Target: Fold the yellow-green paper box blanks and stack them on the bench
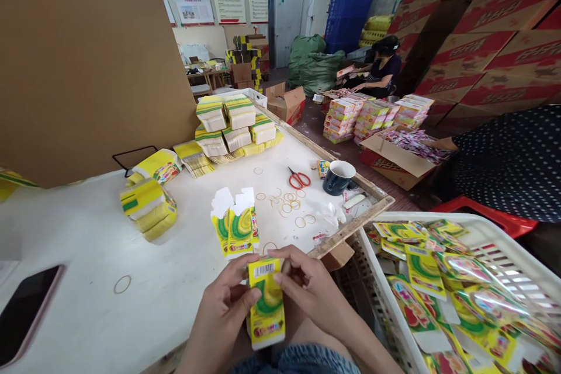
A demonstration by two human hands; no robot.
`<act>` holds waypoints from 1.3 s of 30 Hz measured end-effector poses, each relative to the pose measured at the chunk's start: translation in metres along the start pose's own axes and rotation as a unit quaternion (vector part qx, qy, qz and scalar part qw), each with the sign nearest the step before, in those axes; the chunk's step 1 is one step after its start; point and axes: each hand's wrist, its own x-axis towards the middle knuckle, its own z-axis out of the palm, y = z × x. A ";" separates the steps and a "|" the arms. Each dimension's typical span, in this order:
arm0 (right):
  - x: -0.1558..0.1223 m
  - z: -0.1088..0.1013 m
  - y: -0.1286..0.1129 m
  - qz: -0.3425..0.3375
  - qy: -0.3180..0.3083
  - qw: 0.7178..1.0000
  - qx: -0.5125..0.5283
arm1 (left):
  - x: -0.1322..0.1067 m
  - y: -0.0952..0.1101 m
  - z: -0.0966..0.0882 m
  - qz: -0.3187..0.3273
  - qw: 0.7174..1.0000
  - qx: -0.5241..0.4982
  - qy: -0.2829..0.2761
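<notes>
A yellow-and-green carton [266, 310] stands nearly upright between a person's two hands at the near edge of a white-topped table [96, 216], its barcode end uppermost. The left hand [228, 295], half curled, grips the carton's side with the thumb pressed on the front; the right hand [304, 280], loosely bent, pinches the upper corner opposite, thumb beside the barcode and fingers at the top edge. On the table, just past the hands, lie two flattened cartons [239, 225] with white flaps raised. Near the table's right side are scattered rubber bands [291, 203], red-handled scissors [298, 180] and a dark mug [336, 182]; banded carton bundles [228, 123] are piled at the table's far end, and a phone [28, 315] lies at its near left. To the right of the table, a white basket [491, 231] holds a jumble of yellow-and-green cartons [423, 272]. Beyond the table, a seated co-worker [383, 70] holds a box behind stacks of pink-and-yellow boxes [344, 117], with green sacks [318, 64] nearby and red-banded cardboard cases [495, 52] stacked high on the table's far right.
</notes>
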 end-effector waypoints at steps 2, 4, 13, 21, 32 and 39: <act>0.000 -0.004 -0.003 -0.018 0.026 0.999 0.020 | 0.001 0.000 0.007 -0.001 1.000 -0.023 -0.005; -0.004 -0.014 -0.005 -0.007 0.054 0.998 0.039 | 0.003 0.000 0.015 0.012 1.000 -0.012 -0.022; -0.070 -0.160 0.008 0.039 0.251 0.851 -0.460 | 0.061 0.004 -0.028 0.130 0.794 0.544 0.238; 0.025 -0.011 0.019 0.081 0.140 0.985 -0.061 | 0.063 -0.007 -0.021 0.136 0.782 0.537 0.285; 0.024 0.010 -0.009 0.073 0.057 0.962 0.258 | 0.011 0.011 -0.007 0.107 0.993 0.047 -0.005; 0.014 0.028 -0.008 0.092 0.085 0.916 0.381 | 0.011 0.002 -0.003 0.064 0.986 -0.128 -0.081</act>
